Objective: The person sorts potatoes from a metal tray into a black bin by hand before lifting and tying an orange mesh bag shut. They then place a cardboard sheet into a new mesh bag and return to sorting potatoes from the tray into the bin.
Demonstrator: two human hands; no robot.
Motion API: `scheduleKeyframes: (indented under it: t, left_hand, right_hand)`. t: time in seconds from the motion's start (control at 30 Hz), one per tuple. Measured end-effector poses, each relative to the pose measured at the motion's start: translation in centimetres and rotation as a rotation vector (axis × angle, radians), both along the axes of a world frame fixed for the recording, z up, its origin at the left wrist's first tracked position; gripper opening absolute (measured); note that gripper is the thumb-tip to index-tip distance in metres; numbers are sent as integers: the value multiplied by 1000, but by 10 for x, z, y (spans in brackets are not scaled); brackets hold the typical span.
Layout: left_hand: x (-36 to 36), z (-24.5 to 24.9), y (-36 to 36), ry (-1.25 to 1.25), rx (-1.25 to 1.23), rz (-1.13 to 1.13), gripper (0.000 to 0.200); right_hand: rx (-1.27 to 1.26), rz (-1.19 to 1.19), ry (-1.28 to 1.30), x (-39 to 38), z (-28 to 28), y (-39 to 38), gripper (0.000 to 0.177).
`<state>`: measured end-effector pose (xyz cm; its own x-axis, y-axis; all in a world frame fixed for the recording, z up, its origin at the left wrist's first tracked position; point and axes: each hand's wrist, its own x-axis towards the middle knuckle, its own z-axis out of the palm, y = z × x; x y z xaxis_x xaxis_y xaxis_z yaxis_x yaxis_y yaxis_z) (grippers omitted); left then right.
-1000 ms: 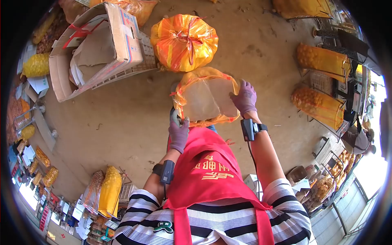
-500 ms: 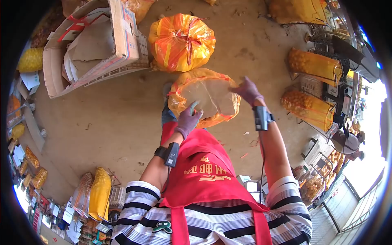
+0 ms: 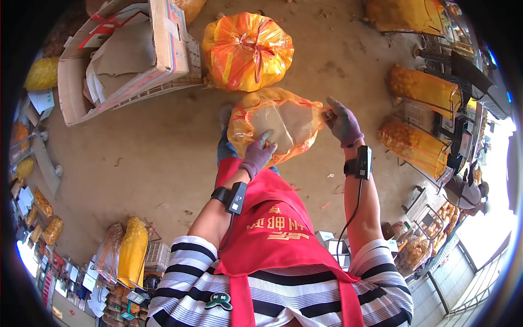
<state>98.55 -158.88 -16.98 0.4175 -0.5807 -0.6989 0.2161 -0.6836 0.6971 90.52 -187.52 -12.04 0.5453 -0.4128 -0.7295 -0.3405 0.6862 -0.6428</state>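
I am facing an open bag (image 3: 267, 98); a tied sack (image 3: 248, 52) is standing just beyond it, a carton (image 3: 163, 41) is sitting to the sack's left, filled bags (image 3: 425, 87) far right.

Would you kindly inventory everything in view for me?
Open bag: one, orange, centre
Tied bag: one, orange and yellow, just beyond it
Cardboard box: one, brown, upper left
Crates: at least two, pale, under the box and lower left
Filled bags: at least three, orange-yellow, right side
Long bag: one, yellow, lower left
Small items: many, mixed colours, lower left edge
Other person: at least one, greyish clothing, far right
Floor: one, brown, underneath
Apron: one, red, wearer's front
Shirt: one, black-and-white, lower centre
Wrist devices: two, black, one per wrist
Left hand: one, purple glove, over the open bag
Right hand: one, purple glove, at its right rim
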Motion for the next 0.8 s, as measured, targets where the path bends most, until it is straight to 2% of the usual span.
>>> scheduleKeyframes:
  t: [0.07, 0.1, 0.17, 0.2, 0.23, 0.27, 0.3, 0.33, 0.37, 0.4, 0.43, 0.47, 0.53, 0.57, 0.6, 0.63, 0.67, 0.7, 0.77, 0.8]
  left_hand:
    - [-8, -7, 5, 350, -286, 506, 48]
    - [-6, 6, 10, 347, -282, 506, 48]
    - [2, 50, 27, 273, -190, 854, 29]
    - [-1, 41, 56, 394, -184, 888, 26]
    - [-3, 28, 85, 512, -180, 924, 26]
    - [-5, 33, 98, 507, -182, 919, 26]
    - [-3, 41, 106, 627, -51, 934, 27]
    - [5, 43, 107, 741, 75, 943, 30]
    - [15, 42, 104, 729, 57, 936, 30]
    - [26, 44, 96, 685, 145, 757, 32]
    - [29, 48, 91, 639, 239, 579, 34]
    - [26, 46, 86, 581, 305, 505, 33]
    - [12, 40, 85, 528, 284, 543, 35]
    - [1, 37, 85, 492, 265, 579, 37]
    - [-6, 34, 77, 476, 248, 576, 37]
    - [-18, 32, 68, 329, 186, 517, 37]
    - [-35, 31, 61, 183, 132, 464, 38]
    - [-53, 36, 51, 162, 125, 476, 38]
    - [-82, 52, 27, 8, 181, 298, 38]
    - [-97, 66, 12, -134, 232, 101, 36]
  right_hand:
    - [-685, 758, 52, 46, 60, 43, 17]
    - [-539, 785, -152, 39, 63, 90, 18]
    - [-492, 1099, 20, 13, 98, 159, 19]
    - [-406, 1208, 143, 15, 122, 165, 19]
    - [-413, 1208, 139, 9, 122, 153, 19]
    - [-147, 926, 191, -7, 121, 135, 21]
    - [107, 634, 230, -7, 125, 125, 23]
    - [94, 628, 216, 1, 122, 119, 23]
    - [57, 653, 63, 11, 120, 110, 24]
    - [21, 680, -89, 18, 120, 103, 26]
    - [13, 677, -99, 18, 124, 108, 26]
    - [-112, 774, 9, 17, 128, 120, 27]
    - [-358, 940, 230, 1, 139, 142, 29]
    - [-364, 928, 220, -23, 147, 136, 29]
    - [-139, 663, 255, -51, 154, 119, 30]
    - [86, 403, 280, -76, 162, 105, 31]
    - [18, 417, 248, -93, 165, 105, 29]
    - [-49, 433, 210, -108, 169, 102, 27]
    - [-90, 482, 196, -153, 167, 77, 21]
    - [-24, 365, 190, -182, 169, 68, 20]
